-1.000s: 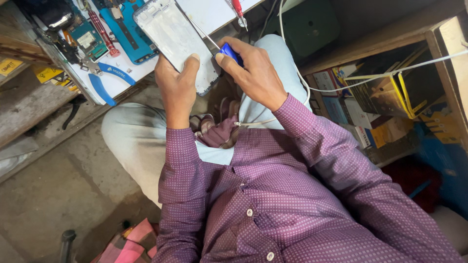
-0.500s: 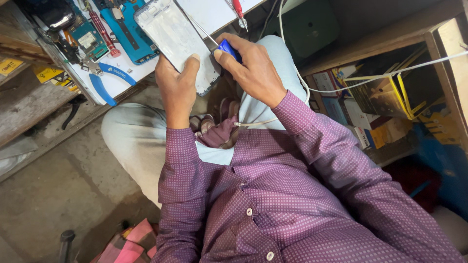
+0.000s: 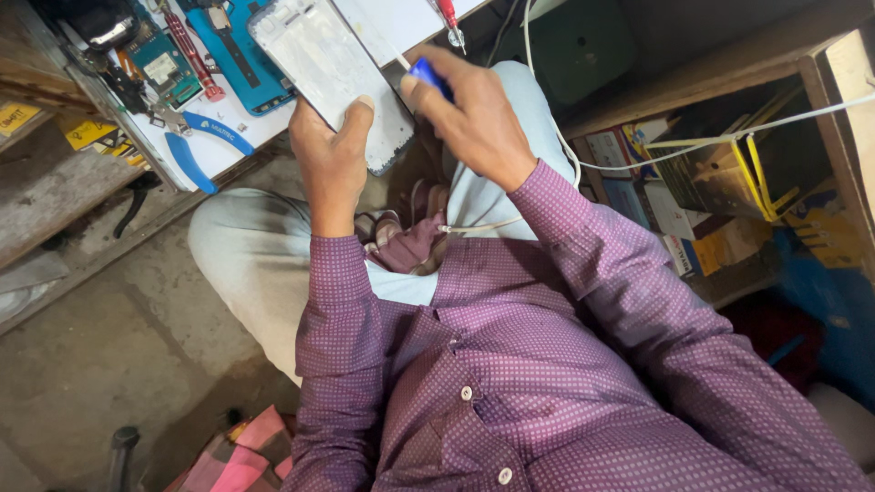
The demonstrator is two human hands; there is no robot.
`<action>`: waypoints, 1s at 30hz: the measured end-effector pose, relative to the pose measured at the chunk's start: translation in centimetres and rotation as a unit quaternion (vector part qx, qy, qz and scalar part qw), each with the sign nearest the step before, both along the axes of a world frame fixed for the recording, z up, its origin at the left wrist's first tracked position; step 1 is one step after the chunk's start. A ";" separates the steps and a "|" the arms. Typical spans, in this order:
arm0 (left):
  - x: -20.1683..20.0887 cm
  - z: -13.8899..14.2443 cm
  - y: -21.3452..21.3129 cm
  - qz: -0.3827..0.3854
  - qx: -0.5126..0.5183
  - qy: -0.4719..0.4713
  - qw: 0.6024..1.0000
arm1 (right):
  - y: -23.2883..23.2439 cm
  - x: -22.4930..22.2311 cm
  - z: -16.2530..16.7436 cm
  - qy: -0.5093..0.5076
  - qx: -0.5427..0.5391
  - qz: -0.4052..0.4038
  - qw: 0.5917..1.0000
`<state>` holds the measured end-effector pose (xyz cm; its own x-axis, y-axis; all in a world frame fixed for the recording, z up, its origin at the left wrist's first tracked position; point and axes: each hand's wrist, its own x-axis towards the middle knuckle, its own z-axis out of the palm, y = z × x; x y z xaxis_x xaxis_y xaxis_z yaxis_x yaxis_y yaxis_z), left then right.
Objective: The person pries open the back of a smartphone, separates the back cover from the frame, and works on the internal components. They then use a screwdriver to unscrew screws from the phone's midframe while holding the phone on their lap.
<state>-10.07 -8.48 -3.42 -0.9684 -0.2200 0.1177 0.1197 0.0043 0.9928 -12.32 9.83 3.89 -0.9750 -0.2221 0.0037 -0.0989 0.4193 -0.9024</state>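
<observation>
Our left hand (image 3: 333,155) has its fingers clamped on a white phone frame (image 3: 333,77) above our lap, at the bench (image 3: 223,150) edge; our right hand (image 3: 469,118) fingers pinch a blue-handled screwdriver (image 3: 427,73) just beside the frame; blue-handled pliers (image 3: 205,146) lie nearby.

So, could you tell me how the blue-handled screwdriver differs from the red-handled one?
The blue-handled screwdriver is gripped in the right hand, its tip against the white phone frame that the left hand holds. The red-handled screwdriver lies untouched on the white work surface. Both are slim precision drivers.
</observation>
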 end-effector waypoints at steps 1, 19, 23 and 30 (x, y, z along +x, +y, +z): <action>0.1 -0.1 0.0 0.000 0.006 -0.001 1.000 | 0.0 -0.2 -0.1 -0.019 -0.017 -0.013 1.000; 0.1 0.5 -0.1 0.005 0.015 -0.019 1.000 | 1.7 1.8 1.0 0.025 0.063 0.048 0.997; 0.2 0.5 0.0 0.008 0.011 -0.022 1.000 | 1.4 1.3 1.0 0.041 0.056 0.054 0.996; 0.3 0.6 0.0 0.005 0.003 -0.027 1.000 | 1.0 0.2 0.9 0.066 0.052 0.065 0.994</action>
